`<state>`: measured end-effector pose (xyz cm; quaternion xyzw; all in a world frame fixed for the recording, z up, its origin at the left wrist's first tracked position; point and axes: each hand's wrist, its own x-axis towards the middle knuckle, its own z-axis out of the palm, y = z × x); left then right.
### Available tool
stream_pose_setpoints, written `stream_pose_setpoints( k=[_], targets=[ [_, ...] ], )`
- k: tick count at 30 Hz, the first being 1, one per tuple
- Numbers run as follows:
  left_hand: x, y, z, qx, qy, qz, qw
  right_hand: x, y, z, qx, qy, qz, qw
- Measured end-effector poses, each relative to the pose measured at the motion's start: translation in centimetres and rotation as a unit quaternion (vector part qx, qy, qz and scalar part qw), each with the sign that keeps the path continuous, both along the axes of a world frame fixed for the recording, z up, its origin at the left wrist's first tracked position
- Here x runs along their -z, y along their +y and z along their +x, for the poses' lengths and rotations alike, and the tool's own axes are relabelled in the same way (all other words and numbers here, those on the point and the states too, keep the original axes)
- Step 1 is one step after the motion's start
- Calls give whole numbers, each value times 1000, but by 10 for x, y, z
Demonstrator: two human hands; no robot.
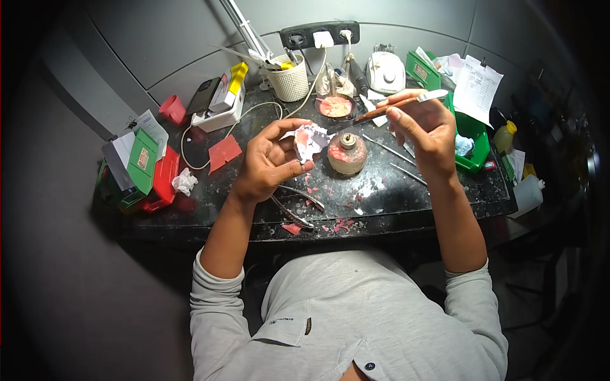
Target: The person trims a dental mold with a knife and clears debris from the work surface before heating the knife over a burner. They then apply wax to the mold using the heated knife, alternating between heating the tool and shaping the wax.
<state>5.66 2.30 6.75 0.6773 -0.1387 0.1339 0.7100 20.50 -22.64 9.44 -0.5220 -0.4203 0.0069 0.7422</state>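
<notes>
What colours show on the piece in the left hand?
The piece is white with a pink patch, seen in the head view.

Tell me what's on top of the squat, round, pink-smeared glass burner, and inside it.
On top sits a small round metal cap; I can't make out a flame. Inside can't be seen: the cloudy, smeared wall of the burner hides any contents.

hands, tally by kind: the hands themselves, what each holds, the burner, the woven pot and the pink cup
Hands: 2, left hand and right hand
White piece: 1
Held tool: 1
Burner: 1
Woven pot: 1
Pink cup: 1
Total: 7
</notes>
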Motion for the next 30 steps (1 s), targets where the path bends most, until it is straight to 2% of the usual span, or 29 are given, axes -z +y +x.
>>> stream_pose_setpoints(
  k=[3,6,7,13,22,28,30],
  targets=[
    [1,-1,0,23,3,-11,1000,-3,2,-14,-60,4,25,998],
    [0,-4,-2,25,31,-30,999,0,11,-22,-72,-18,53,996],
    [-1,-4,-2,25,32,-31,999,2,10,-21,-76,-27,31,996],
    [3,-3,1,48,3,-3,999,6,17,-21,-91,-50,38,994],
    [3,-4,1,48,-21,22,998,11,21,-19,-53,-82,37,995],
    [-1,-6,-2,37,33,-26,998,11,22,-23,-65,-79,45,994],
    [2,-5,0,44,-5,7,999,11,21,-23,-54,-87,38,994]
  ],
)
